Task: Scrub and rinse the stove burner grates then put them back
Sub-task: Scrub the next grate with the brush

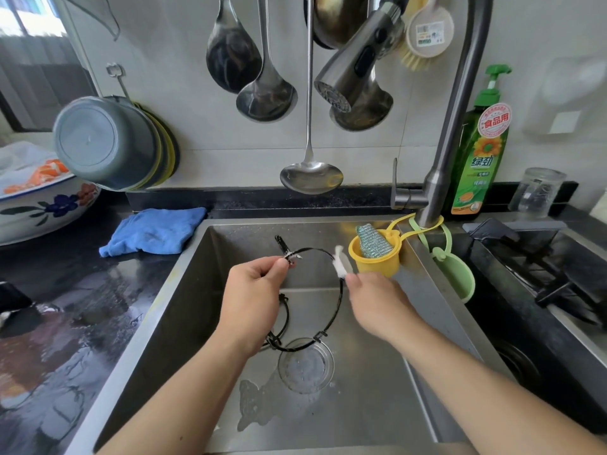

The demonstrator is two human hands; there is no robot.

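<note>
Scrubbing under way over sink (pixel 184 310): grate (pixel 340 298) pinched in left hand (pixel 254 300) fingers, soapy brush (pixel 340 262) gripped by right hand (pixel 374 302) against rim just beyond fingertips; rinsing, refitting outstanding.

Bright daylight from the window (pixel 29 18), glare on the wet countertop (pixel 65 323), wide-angle bending at edges.

Head view — close above the sink (pixel 184 290), looking steeply down.

Brushed steel sink (pixel 184 310) (wet, dully shining), thin black metal grate (pixel 335 310), soft blue cloth (pixel 154 233), glossy yellow plastic cup (pixel 377 266).
</note>
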